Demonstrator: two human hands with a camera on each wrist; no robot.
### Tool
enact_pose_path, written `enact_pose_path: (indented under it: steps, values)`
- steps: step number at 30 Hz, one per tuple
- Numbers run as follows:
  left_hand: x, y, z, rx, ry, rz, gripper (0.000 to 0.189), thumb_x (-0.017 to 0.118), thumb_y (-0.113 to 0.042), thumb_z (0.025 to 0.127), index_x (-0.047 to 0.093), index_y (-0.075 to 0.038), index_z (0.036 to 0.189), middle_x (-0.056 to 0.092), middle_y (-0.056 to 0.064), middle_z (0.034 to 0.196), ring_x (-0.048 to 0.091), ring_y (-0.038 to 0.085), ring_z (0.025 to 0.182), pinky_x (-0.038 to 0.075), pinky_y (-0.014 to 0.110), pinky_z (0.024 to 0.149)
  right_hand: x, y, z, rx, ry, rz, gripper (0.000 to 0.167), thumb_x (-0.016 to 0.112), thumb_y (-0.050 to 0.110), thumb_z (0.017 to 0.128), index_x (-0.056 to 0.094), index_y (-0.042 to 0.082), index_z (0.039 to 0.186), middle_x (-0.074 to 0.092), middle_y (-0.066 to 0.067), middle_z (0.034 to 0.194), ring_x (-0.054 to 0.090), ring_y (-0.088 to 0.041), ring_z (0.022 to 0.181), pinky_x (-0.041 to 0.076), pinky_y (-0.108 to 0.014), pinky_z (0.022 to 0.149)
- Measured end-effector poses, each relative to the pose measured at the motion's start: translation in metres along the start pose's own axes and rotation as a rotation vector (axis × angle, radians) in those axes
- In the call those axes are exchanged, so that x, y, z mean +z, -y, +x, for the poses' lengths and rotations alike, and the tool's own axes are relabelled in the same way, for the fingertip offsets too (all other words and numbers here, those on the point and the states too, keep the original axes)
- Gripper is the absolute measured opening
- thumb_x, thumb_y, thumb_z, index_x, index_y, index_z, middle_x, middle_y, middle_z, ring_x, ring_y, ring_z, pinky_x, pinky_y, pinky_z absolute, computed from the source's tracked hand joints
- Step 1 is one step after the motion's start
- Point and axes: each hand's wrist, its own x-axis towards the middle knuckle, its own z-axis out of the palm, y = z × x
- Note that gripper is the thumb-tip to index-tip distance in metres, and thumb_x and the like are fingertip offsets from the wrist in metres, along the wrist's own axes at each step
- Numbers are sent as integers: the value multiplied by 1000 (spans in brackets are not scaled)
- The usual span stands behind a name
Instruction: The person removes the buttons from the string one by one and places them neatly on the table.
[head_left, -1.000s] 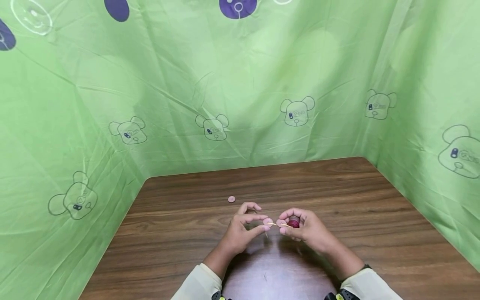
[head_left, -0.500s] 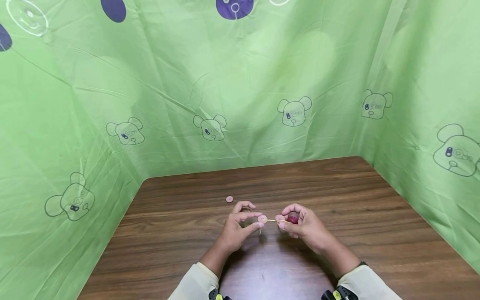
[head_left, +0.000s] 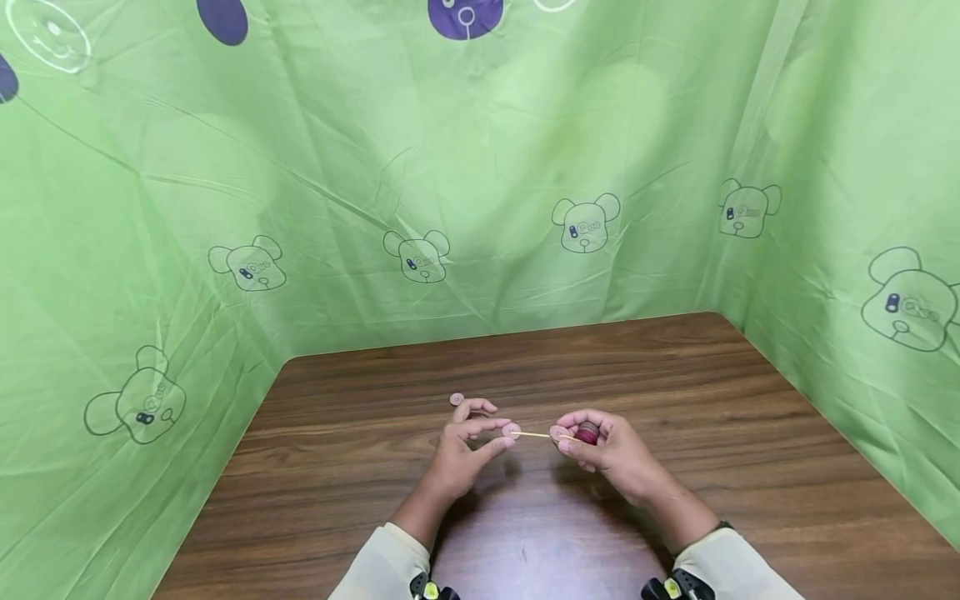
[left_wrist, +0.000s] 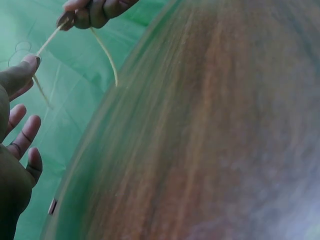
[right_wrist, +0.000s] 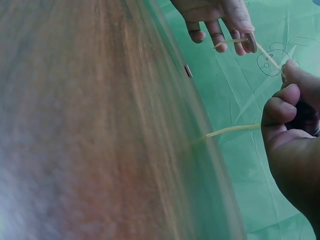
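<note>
My left hand [head_left: 456, 454] pinches a pink round button [head_left: 512, 431] between thumb and index finger, the other fingers spread. A yellow cord [head_left: 534, 434] runs through it and stretches nearly straight to a second pink button [head_left: 557, 433]. That one is pinched by my right hand [head_left: 618, 454], which also keeps a dark red and brownish stack of round pieces [head_left: 587, 432] against its curled fingers. In the right wrist view a short cord end pokes out beyond the left button [right_wrist: 251, 43], and a longer tail [right_wrist: 232, 128] hangs from the right hand.
A loose pink button [head_left: 457, 400] lies on the wooden table [head_left: 360, 492], just beyond my left fingers. Green sheeting with bear drawings [head_left: 480, 292] encloses the table's far edge and both sides.
My left hand has drawn away to the left with its button, so the gap and the cord between the two buttons have lengthened. My right hand has barely moved.
</note>
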Motion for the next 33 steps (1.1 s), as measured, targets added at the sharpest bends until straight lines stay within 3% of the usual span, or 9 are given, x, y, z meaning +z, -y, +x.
enact_pose_path:
  steps: [9, 13, 16, 22, 33]
  values:
    - [-6, 8, 3, -15, -42, -4, 22, 89, -11, 90, 86, -10, 112, 63, 19, 135, 47, 32, 137, 45, 41, 93, -4, 3, 0, -8, 2, 9, 35, 81, 7, 97, 68, -9, 125, 81, 8, 103, 57, -1, 72, 46, -19, 61]
    - [-9, 13, 4, -8, -85, -13, 22, 89, -10, 90, 87, -10, 112, 62, 17, 132, 54, 35, 133, 47, 35, 103, -6, 2, 0, -25, 13, 18, 35, 78, 5, 98, 67, -10, 127, 81, 12, 103, 58, 0, 73, 46, -19, 61]
    - [-11, 15, 5, -22, -109, -26, 23, 90, -9, 89, 87, -10, 112, 61, 23, 134, 56, 36, 132, 44, 25, 109, -7, 2, 1, -23, 10, 18, 35, 77, 5, 99, 66, -10, 128, 81, 14, 104, 62, 0, 75, 47, -19, 62]
    - [-16, 20, 6, -35, -123, -18, 24, 91, -10, 88, 87, -10, 112, 60, 24, 135, 56, 40, 133, 42, 22, 109, -8, 4, 0, -14, 5, 13, 37, 79, 9, 99, 67, -9, 129, 81, 14, 104, 65, -2, 78, 48, -19, 62]
    - [-21, 27, 9, -58, -162, 25, 25, 89, -8, 90, 85, -6, 114, 60, 27, 135, 56, 38, 133, 41, 20, 107, -10, 5, -1, -41, -6, 51, 33, 73, -2, 99, 65, -13, 130, 81, 7, 107, 60, 0, 78, 45, -17, 61]
